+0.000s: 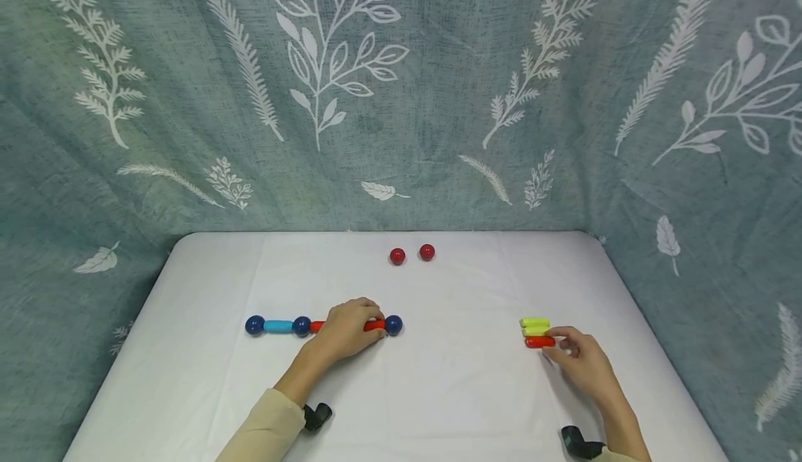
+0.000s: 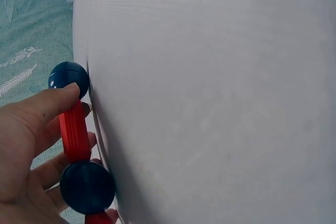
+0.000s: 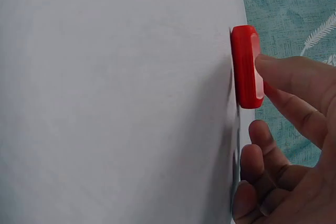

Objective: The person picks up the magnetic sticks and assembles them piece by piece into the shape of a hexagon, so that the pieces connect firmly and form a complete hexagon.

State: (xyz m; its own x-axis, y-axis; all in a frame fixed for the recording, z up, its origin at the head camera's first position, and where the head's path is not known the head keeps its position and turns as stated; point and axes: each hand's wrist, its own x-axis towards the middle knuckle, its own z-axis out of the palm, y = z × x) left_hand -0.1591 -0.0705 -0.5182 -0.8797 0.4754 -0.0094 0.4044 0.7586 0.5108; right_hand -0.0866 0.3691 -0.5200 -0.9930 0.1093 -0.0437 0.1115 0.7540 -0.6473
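Note:
A straight chain of dark blue balls, a light blue rod (image 1: pixel 278 326) and red rods (image 2: pixel 75 132) lies across the left part of the table. My left hand (image 1: pixel 351 328) holds its right part; the thumb presses where a red rod meets the end ball (image 1: pixel 393 324), and the other fingers go behind. The hand hides one blue ball (image 2: pixel 87 187) from the head view. On the right, my right hand (image 1: pixel 581 359) pinches a loose red rod (image 3: pixel 247 66) between thumb and index finger, the other fingers loosely curled. Beside that rod lie two yellow-green rods (image 1: pixel 535 322).
Two dark red balls, a left one (image 1: pixel 397 257) and a right one (image 1: pixel 427 252), sit near the back edge of the white table (image 1: pixel 464 392). A green leaf-patterned curtain (image 1: pixel 438 100) hangs behind it and along both sides. Each wrist carries a black camera mount (image 1: pixel 318 417).

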